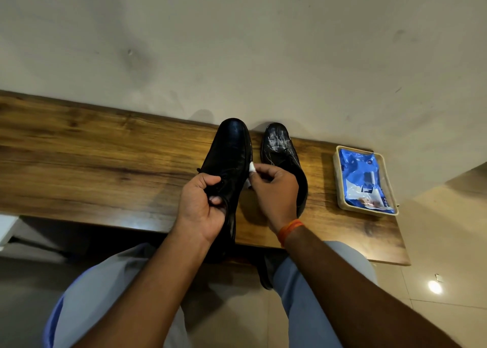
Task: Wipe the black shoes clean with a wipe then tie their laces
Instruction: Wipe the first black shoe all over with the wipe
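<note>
On the wooden shelf, the left hand curls round the near shoe at its laces while the right hand pinches a wipe against its side. Best to keep that shoe braced, wiping in long strokes toward the toe; the other shoe looks streaked.

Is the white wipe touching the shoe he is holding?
Touching. The head view shows the right hand pressing the white wipe against the side of the held shoe, with no gap visible.
</note>
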